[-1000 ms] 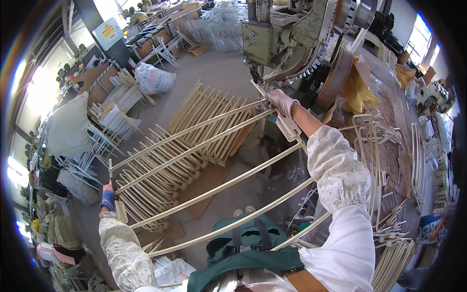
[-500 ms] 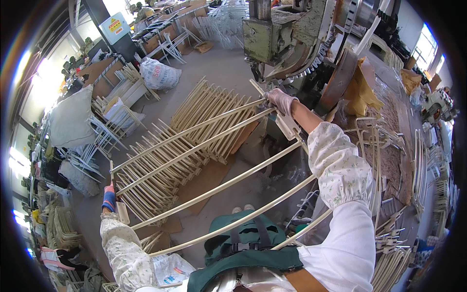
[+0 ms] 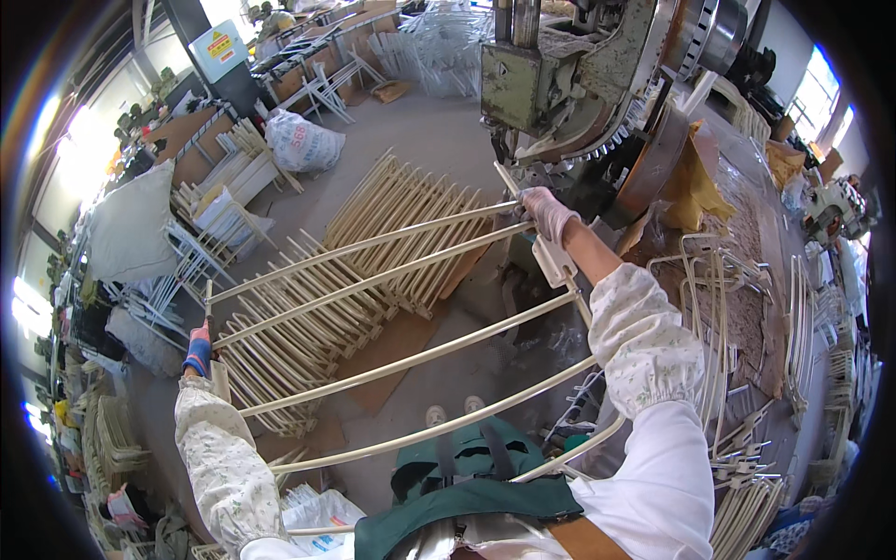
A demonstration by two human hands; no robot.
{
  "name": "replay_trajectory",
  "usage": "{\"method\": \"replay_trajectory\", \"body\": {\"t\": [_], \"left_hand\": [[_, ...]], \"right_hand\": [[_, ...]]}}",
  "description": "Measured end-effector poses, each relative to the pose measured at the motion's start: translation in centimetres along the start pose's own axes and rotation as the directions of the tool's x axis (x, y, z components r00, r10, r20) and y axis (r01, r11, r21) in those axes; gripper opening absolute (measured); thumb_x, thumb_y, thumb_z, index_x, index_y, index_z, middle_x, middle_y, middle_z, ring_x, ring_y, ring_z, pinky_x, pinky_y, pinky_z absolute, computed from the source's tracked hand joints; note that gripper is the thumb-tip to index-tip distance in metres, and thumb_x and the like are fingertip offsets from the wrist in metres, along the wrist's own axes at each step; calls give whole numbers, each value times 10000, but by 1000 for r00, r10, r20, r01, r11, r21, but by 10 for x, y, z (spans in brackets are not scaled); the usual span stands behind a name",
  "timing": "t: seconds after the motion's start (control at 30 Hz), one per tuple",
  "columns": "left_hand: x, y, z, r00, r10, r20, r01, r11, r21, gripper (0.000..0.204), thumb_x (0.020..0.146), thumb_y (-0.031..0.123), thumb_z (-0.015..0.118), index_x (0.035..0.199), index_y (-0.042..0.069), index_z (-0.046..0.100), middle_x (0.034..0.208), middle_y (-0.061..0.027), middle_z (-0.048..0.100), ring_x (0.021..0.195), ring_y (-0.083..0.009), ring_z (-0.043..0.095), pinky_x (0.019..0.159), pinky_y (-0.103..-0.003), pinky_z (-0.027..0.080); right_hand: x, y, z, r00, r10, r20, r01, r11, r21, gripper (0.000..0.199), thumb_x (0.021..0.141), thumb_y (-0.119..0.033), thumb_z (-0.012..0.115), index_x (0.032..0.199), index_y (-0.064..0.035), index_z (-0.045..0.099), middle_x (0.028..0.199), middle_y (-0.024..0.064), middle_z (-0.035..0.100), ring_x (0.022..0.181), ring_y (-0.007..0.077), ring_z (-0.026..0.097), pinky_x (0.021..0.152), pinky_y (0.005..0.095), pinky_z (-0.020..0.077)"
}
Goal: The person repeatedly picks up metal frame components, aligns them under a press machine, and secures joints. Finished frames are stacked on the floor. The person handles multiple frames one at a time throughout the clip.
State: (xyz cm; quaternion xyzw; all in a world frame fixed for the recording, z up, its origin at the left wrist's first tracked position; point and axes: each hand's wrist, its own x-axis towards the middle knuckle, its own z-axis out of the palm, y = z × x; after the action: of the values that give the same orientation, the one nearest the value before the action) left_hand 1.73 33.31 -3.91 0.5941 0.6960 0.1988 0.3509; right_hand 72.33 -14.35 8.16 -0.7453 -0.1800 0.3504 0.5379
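Across my front I hold a large cream-painted metal tube frame with several long, slightly bowed crossbars. It is tilted, its far end near the green machine. My left hand, in a blue and pink glove, is closed round its left side rail. On the right side rail my right hand, in a pale pinkish glove, is closed near the far corner, beside a flat cream plate. The near end of the frame reaches over my green apron and is partly hidden by my arms.
Rows of cream bent tubes lie on the floor beyond the frame, partly on cardboard. A white sack and pale metal frames stand at left. Tube racks and a yellow-brown paper sheet are at right.
The frame has tilted a little, its left side moving up and left with my left hand. My right hand is slightly further right and lower. The view has shifted; both shoes show more.
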Motion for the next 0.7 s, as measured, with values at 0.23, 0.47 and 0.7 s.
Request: {"method": "replay_trajectory", "body": {"t": [0.23, 0.47, 0.7], "left_hand": [[111, 36, -41, 957, 268, -112, -236, 942, 240, 567, 798, 514, 534, 621, -22, 594, 525, -131, 539, 492, -250, 526, 503, -386, 411], [85, 162, 28, 988, 92, 126, -110, 983, 146, 487, 804, 487, 525, 671, 18, 528, 554, -120, 530, 395, -291, 535, 324, -408, 395], [116, 210, 31, 950, 256, 179, -302, 900, 313, 498, 829, 478, 461, 713, -3, 517, 535, -129, 517, 394, -299, 544, 360, -398, 434]], "right_hand": [[2, -5, 38, 993, 111, -31, -106, 984, 143, 202, 829, -260, 483, 748, -89, 554, 549, 38, 460, 437, 176, 411, 409, 334, 356], [-22, -8, 34, 992, 105, -73, -101, 993, 58, 276, 833, -289, 455, 725, -47, 531, 558, 68, 472, 405, 215, 434, 343, 360, 299], [-6, -4, 46, 987, 147, -68, -144, 988, 54, 266, 847, -272, 413, 715, -71, 527, 532, 57, 457, 403, 216, 450, 337, 357, 294]]}}
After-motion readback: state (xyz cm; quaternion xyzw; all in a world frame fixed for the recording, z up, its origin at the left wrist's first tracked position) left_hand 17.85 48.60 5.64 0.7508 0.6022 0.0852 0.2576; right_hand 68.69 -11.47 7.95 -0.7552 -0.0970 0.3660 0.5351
